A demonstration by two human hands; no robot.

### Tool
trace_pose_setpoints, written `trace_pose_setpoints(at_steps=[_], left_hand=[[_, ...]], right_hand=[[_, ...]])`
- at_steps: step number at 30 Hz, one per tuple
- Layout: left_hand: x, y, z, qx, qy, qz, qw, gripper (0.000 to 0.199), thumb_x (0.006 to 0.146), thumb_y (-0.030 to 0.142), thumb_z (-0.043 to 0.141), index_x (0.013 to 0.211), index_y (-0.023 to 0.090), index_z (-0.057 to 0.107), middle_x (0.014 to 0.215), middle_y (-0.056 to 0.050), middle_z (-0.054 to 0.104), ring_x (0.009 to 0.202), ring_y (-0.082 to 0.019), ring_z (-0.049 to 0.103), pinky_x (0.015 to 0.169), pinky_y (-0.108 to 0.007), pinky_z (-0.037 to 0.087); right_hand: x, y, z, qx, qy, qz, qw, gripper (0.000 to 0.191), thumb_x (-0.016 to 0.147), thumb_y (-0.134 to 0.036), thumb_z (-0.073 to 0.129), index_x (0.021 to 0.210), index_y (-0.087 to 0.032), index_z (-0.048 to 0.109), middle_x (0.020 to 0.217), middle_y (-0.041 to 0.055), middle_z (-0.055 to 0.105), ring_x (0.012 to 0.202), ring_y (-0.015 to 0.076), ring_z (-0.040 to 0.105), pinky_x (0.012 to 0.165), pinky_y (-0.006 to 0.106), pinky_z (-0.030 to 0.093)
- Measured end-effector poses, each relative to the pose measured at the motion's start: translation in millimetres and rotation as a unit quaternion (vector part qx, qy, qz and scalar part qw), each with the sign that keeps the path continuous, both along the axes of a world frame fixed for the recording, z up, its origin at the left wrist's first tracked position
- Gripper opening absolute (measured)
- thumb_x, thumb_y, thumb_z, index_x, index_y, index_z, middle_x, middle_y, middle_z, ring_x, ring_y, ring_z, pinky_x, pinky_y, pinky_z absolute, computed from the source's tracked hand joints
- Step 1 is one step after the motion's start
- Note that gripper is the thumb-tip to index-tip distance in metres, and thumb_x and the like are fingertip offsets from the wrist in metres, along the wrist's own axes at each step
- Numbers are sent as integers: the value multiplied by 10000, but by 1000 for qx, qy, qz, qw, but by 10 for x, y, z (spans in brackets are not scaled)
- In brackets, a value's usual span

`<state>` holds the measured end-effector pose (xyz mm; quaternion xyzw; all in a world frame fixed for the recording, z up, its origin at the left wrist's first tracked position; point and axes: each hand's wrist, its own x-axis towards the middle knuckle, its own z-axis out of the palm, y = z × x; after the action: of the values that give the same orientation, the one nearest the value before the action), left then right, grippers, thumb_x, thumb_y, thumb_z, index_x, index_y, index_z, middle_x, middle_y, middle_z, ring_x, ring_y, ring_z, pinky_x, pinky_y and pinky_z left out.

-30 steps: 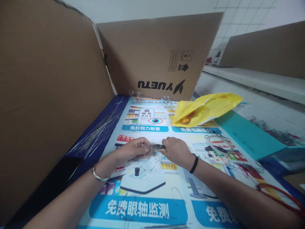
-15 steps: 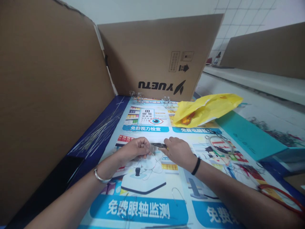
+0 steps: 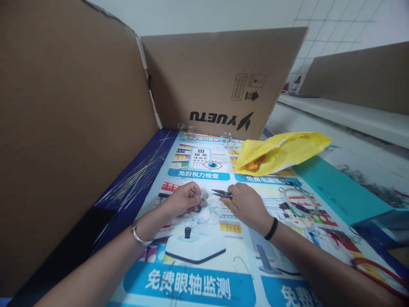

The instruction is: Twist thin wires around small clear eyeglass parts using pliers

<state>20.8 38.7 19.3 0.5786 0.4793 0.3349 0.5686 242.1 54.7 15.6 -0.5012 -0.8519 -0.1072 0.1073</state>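
Observation:
My left hand (image 3: 184, 198) pinches a thin wire piece (image 3: 204, 209) bent into loops, which hangs over the printed poster. Fingers of my right hand (image 3: 247, 205) are wrapped round a pair of pliers (image 3: 223, 193) with dark jaws and a bit of yellow at the handle. The jaws are parted and point left toward the wire, with a gap between them and it. Part of the wire is hidden by my left fingers, and its fine outline blurs into the print below.
Straight wires (image 3: 136, 179) lie at the left beside a dark flat panel (image 3: 73, 247). Cardboard walls (image 3: 204, 76) stand at the left and back. A yellow bag (image 3: 284, 149), a teal box (image 3: 341, 192), a clear ring (image 3: 302, 201) and a red hoop (image 3: 380, 273) are at the right.
The pliers have moved off the wire to the right, and their jaws have parted. My left hand still pinches the wire. The whole view has shifted slightly.

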Motion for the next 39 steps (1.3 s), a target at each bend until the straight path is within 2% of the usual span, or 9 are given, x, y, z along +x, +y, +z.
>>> trace_pose_setpoints(at_steps=[3, 6, 11, 20, 24, 33, 39], left_hand=[[32, 0, 7, 31, 40, 25, 998, 149, 743, 236, 557, 804, 194, 427, 649, 16, 615, 466, -71, 472, 409, -161, 290], [50, 5, -28, 61, 58, 43, 996, 136, 729, 160, 521, 802, 198, 412, 660, 18, 617, 490, -78, 496, 458, -178, 341], [66, 5, -120, 102, 58, 36, 992, 129, 738, 148, 498, 818, 203, 412, 665, 21, 601, 550, -100, 540, 522, -206, 397], [80, -20, -100, 114, 90, 24, 989, 100, 761, 162, 490, 807, 202, 411, 627, 33, 563, 552, -108, 541, 530, -214, 399], [76, -15, -101, 126, 111, 25, 986, 102, 746, 143, 487, 786, 201, 414, 617, 41, 550, 554, -107, 536, 525, -210, 373], [106, -37, -59, 71, 93, 28, 993, 100, 723, 148, 497, 767, 199, 423, 589, 53, 548, 468, -84, 470, 452, -192, 315], [112, -44, -37, 20, 18, 31, 999, 143, 686, 129, 532, 754, 190, 421, 589, 46, 566, 455, -76, 475, 437, -186, 282]], right_hand=[[-18, -43, 36, 5, -36, 21, 999, 423, 848, -552, 378, 821, -176, 568, 788, 73, 571, 774, 199, 494, 656, 293, 279], [-40, -73, 46, 0, -66, 12, 998, 410, 838, -548, 405, 825, -176, 577, 789, 83, 572, 780, 212, 494, 653, 308, 267], [-57, -78, 20, -10, -70, -2, 997, 411, 841, -544, 400, 854, -171, 573, 816, 97, 574, 803, 224, 491, 662, 320, 264], [-75, -94, 9, 11, -73, 5, 997, 396, 825, -546, 433, 856, -174, 564, 829, 96, 559, 812, 238, 474, 663, 330, 249], [-79, -95, 30, 33, -83, 28, 996, 365, 807, -530, 480, 847, -176, 561, 825, 91, 550, 807, 232, 456, 666, 327, 234], [-81, -112, 81, 85, -100, 56, 990, 296, 746, -458, 608, 841, -181, 561, 809, 78, 543, 796, 230, 433, 669, 331, 217], [-78, -121, 89, 99, -99, 56, 989, 295, 744, -453, 613, 850, -183, 562, 805, 79, 541, 793, 232, 425, 667, 333, 211]])
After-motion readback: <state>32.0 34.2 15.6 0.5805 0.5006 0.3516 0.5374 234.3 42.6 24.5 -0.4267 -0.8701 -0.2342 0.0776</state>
